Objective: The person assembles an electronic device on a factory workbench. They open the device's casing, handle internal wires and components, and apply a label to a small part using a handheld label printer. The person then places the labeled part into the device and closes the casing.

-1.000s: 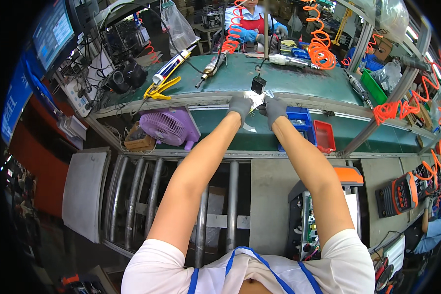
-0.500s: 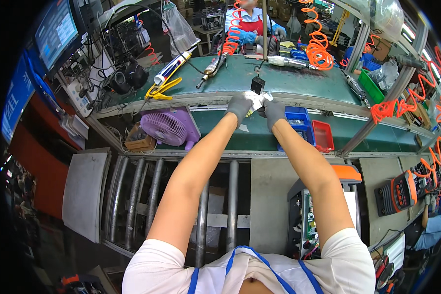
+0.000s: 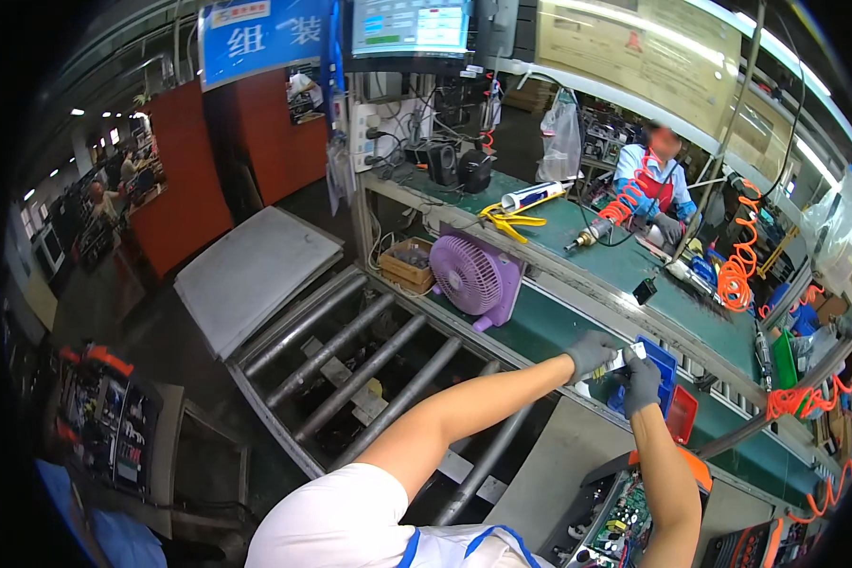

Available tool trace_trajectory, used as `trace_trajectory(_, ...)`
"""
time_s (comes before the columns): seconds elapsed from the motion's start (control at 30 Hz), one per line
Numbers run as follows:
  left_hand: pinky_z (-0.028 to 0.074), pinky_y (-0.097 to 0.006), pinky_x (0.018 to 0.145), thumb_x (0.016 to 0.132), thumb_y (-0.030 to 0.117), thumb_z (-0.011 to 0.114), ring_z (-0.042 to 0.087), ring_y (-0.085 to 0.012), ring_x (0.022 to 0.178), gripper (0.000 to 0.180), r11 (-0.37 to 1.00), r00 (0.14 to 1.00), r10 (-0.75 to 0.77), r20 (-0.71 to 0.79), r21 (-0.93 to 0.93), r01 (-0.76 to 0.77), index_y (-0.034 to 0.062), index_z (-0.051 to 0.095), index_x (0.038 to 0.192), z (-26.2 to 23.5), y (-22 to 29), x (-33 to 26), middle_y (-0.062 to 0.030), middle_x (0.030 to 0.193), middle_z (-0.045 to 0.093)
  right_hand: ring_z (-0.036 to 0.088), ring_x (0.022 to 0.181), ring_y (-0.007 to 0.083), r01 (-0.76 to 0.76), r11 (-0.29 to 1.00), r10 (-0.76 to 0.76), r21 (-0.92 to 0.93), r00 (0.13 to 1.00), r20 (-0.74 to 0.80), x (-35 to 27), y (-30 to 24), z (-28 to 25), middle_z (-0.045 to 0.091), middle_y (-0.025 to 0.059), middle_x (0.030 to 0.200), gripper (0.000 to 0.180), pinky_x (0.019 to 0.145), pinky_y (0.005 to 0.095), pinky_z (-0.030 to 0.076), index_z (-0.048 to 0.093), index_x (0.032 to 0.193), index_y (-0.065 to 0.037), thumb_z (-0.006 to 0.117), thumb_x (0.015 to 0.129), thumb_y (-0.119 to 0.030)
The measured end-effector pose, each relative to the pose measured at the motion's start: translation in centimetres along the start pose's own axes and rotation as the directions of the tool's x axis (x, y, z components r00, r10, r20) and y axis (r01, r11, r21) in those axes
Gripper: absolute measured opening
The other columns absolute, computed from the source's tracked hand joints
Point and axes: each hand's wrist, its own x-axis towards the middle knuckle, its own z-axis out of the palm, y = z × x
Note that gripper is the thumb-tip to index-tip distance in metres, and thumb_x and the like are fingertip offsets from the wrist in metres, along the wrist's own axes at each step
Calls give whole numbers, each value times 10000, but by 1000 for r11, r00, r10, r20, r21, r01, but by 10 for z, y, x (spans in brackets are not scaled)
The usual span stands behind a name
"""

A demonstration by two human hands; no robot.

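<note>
My left hand (image 3: 592, 356), in a grey glove, has its fingers closed at a small white piece (image 3: 623, 359) that looks like paper or a label. My right hand (image 3: 642, 381), gloved the same way, pinches the other side of it. Both hands are over the lower green shelf, just in front of a blue bin (image 3: 665, 358). The gloves hide much of the piece, so its exact kind is unclear. A small black block (image 3: 645, 291) hangs above the bench edge, apart from my hands.
A purple fan (image 3: 469, 275) and red bin (image 3: 682, 415) sit on the lower shelf. On the green bench lie a yellow caulking gun (image 3: 513, 223) and an air screwdriver (image 3: 591, 233). An open housing with a circuit board (image 3: 625, 521) stands by my right arm. Steel rollers (image 3: 360, 379) run left.
The view has swung left and tilted. My hands have come down from beside the hanging black block to the blue bin, still closed on the white piece.
</note>
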Motion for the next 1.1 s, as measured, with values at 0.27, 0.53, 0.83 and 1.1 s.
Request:
trace_trajectory(0.27,461,-293,631,736,92,607,574,-149,674,131,992,996,-23,-90,-128,11,2,664,813,0,10,-17,-87,722,629,570,644,109,-31,996,34,84,999,-30,-33,-18,17,603,24,747,169,528,236,465,565,862,-80,646,822,-223)
trace_trajectory(0.53,483,-302,666,720,101,630,611,-162,721,139,997,991,-54,-119,-69,46,14,673,820,-7,31,-37,-93,766,653,585,649,128,-70,987,70,143,998,5,-41,-21,20,610,26,752,148,533,269,489,561,870,-94,632,823,-216)
trace_trajectory(0.83,497,-314,685,726,153,640,626,-190,733,192,999,995,-10,-103,50,15,25,689,859,-21,33,-39,-117,807,668,596,664,142,-76,989,68,125,996,65,-35,-18,23,623,31,780,160,539,286,491,572,895,-90,623,820,-221)
trace_trajectory(1.1,495,-312,712,707,157,629,628,-198,743,214,987,1000,4,-13,163,-2,19,688,861,-25,34,-23,-114,813,670,585,733,132,-111,986,90,122,982,165,-26,-19,14,632,13,834,168,578,277,461,593,933,-115,586,847,-259)
